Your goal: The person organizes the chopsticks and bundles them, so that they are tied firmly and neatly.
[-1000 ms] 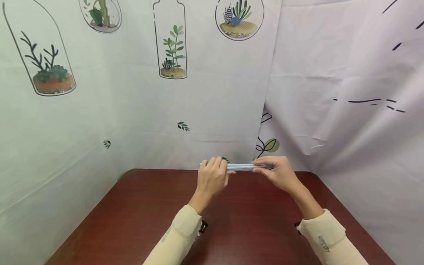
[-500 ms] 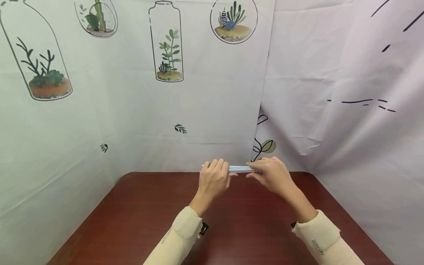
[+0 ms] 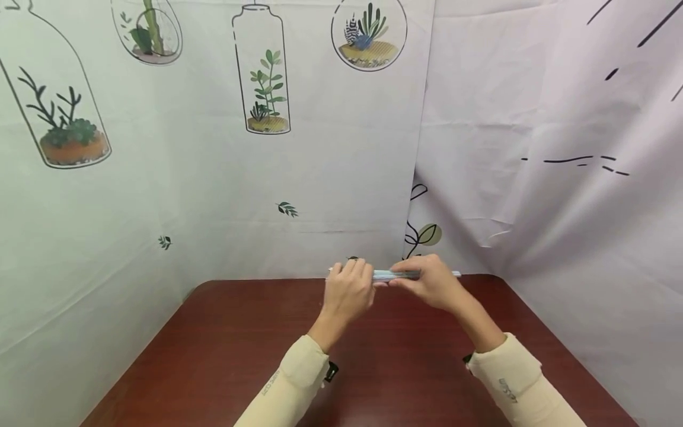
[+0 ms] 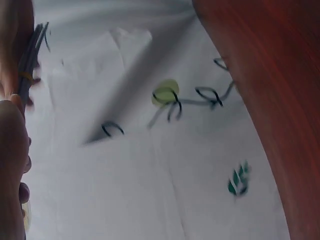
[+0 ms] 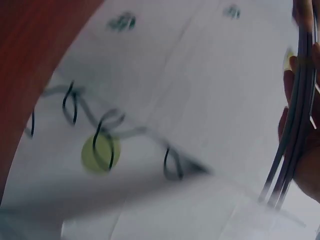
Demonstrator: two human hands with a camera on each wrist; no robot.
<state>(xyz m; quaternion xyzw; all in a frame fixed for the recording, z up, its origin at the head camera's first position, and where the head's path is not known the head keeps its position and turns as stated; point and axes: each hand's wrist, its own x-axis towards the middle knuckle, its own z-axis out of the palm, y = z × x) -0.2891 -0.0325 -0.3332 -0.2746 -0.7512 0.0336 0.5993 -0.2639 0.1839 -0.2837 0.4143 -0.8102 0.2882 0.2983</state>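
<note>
Both hands hold a bundle of thin, pale-blue straw-like sticks level above the table's far edge. My left hand grips its left part, fingers curled over the top. The right hand pinches it further right between thumb and fingers, and a short end sticks out beyond that hand. The left wrist view shows a narrow yellowish band around the bundle by the fingers. Several separate stick ends fan slightly apart at the bundle's lower end in the right wrist view. Fingers hide much of its length.
A dark red-brown table lies under the forearms. White cloth printed with plants in jars hangs behind it and along the sides. Cream sleeves cover both forearms, with dark wrist devices below the cuffs.
The right hand has slid left along the bundle, closer to the left hand. The bundle's right end now shows past the right hand. The left hand keeps its grip.
</note>
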